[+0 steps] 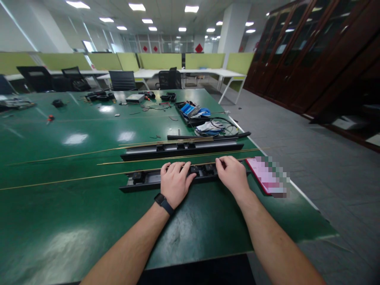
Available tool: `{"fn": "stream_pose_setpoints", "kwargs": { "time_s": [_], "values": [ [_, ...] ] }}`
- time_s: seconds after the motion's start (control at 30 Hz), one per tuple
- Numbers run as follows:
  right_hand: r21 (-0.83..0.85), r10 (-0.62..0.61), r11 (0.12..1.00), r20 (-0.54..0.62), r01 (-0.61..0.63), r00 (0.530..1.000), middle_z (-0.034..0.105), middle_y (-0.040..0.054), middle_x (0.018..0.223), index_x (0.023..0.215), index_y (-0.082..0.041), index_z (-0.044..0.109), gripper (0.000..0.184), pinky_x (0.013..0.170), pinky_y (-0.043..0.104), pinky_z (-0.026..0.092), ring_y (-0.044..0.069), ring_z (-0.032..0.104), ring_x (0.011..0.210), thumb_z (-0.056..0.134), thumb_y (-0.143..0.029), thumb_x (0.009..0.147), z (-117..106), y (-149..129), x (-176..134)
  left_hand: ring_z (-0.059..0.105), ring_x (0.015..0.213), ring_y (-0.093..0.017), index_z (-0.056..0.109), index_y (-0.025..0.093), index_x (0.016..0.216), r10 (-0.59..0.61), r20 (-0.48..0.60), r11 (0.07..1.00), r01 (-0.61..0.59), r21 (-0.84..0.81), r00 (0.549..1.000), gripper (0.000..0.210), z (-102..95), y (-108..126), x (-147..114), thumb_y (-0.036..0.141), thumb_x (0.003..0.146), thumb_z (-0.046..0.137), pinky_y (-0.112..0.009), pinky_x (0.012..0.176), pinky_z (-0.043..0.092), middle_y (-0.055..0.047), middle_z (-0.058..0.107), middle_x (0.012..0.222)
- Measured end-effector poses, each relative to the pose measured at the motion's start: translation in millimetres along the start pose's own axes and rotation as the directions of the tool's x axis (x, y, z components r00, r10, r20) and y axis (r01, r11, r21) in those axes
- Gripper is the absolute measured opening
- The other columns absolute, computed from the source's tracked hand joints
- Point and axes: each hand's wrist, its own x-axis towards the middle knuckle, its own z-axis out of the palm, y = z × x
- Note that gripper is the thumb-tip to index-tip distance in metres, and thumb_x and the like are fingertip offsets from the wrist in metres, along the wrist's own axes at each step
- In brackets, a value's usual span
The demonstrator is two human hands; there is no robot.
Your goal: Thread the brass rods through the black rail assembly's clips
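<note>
A long black channel-shaped rail lies across the green table in front of me, with small black blocks inside it. My left hand, a dark watch on its wrist, is closed over the middle of this rail, with the thumb by one block. A thin brass-coloured rod runs along the rail's far side and stretches far out to the left. At the rail's right part, my right hand is closed, thumb and forefinger pinched at the rod. The fingertips are partly hidden.
Behind lies a second black rail with more thin rods around it. A phone with a red edge rests to the right. Farther back are a black tray of blue items, white gloves and a screwdriver.
</note>
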Motion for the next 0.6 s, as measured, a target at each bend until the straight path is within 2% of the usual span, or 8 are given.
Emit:
{"fn": "stream_pose_setpoints", "kwargs": {
  "time_s": [0.2,0.33,0.47,0.6],
  "values": [
    [0.089,-0.077,0.993,0.013,0.076,0.997,0.073,0.0061,0.089,0.089,-0.021,0.073,0.025,0.08,0.033,0.049,0.02,0.067,0.083,0.053,-0.034,0.1,1.9,-5.2,-3.1,0.066,0.12,-0.027,0.067,0.026,0.134,-0.001,0.016,1.0,0.001,0.001,1.0,0.037,-1.0,0.7,0.5,0.046,0.103,0.058,-0.05,0.113,0.034,-0.009,0.074,0.127],
    [0.098,-0.039,0.995,0.016,0.037,0.999,0.074,0.0061,0.091,0.094,-0.022,0.074,0.023,0.08,0.033,0.05,0.021,0.068,0.083,0.055,-0.034,0.098,0.1,-0.8,-0.2,0.066,0.12,-0.027,0.067,0.027,0.133,0.001,0.019,1.0,-0.001,-0.002,1.0,0.037,-1.2,0.5,0.5,0.046,0.103,0.059,-0.05,0.112,0.035,-0.01,0.075,0.127],
    [0.024,0.021,0.999,-0.013,-0.021,1.0,0.072,0.007,0.087,0.085,-0.022,0.073,0.028,0.078,0.035,0.049,0.022,0.067,0.082,0.054,-0.038,0.098,0.2,3.3,1.7,0.066,0.12,-0.027,0.067,0.027,0.134,-0.001,0.012,1.0,0.001,-0.004,1.0,0.037,-0.7,0.6,0.1,0.046,0.103,0.058,-0.05,0.112,0.035,-0.01,0.074,0.127],
    [0.034,-0.02,0.999,0.004,0.02,1.0,0.072,0.0066,0.086,0.086,-0.022,0.072,0.027,0.078,0.034,0.048,0.021,0.066,0.082,0.053,-0.036,0.099,2.1,0.5,-0.4,0.066,0.12,-0.027,0.067,0.026,0.132,-0.006,0.01,1.0,0.006,0.0,1.0,0.037,-0.3,0.8,-0.1,0.047,0.103,0.058,-0.051,0.112,0.035,-0.009,0.074,0.127]
  ]
}}
